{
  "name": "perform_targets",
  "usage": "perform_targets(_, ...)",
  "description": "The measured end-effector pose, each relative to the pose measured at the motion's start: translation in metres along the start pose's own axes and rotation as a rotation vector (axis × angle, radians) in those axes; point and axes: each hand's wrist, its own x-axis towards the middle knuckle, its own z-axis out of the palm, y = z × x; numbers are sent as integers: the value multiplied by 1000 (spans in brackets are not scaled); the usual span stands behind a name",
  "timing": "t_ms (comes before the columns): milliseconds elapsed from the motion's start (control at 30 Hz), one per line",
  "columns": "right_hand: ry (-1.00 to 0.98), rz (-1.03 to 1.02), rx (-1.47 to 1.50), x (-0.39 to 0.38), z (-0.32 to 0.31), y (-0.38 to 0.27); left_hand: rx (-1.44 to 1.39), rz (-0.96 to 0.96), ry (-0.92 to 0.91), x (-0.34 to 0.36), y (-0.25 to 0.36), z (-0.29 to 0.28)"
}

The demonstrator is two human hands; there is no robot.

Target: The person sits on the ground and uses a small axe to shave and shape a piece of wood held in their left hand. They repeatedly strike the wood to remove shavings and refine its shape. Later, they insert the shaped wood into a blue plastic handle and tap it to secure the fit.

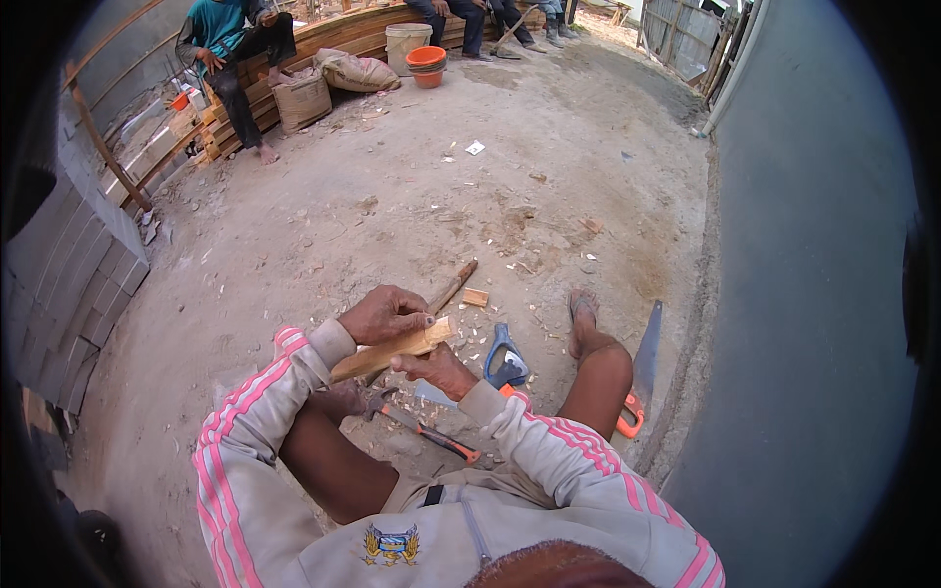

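Between my hands lies a short piece of pale wood (392,351), tilted up toward its right end. My left hand (385,314) curls closed along its far edge, fingertips near the right end. On the near side, my right hand (438,370) grips the same piece, one finger lying along its edge. Under the wood, a darker stick (453,286) runs along the ground. A hammer (428,431) with an orange-and-black handle lies below my hands. Just right of them is a blue-handled saw (505,358), its blade partly hidden by my right arm.
Beyond my right knee lies an orange-handled handsaw (647,358) beside a grey wall (804,294). A wood offcut (475,297) and shavings litter the ground. Grey blocks (74,274) are stacked left. People sit on timber (333,37) at the back, near sacks (302,101) and orange buckets (426,65).
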Motion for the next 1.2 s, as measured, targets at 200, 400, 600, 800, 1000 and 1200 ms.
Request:
perform_targets(200, 59, -43, 50, 2, 24, -1, -227, 168, -90, -6, -25, -8)
perform_targets(400, 93, -20, 27, 0, 15, 8, -208, 138, -86, 4, -18, 1)
perform_targets(600, 84, -9, -86, 3, 9, -1, 544, 272, 276, -8, 12, 15)
perform_targets(800, 91, -182, -117, 0, 15, -2, 565, 298, 310, -10, 5, 19)
perform_targets(1000, 10, -321, -323, -7, 20, 0, 522, -140, 502, 12, -48, -25)
perform_targets(1200, 21, 6, -45, 10, 2, 6, 568, 272, 586, -10, -38, -29)
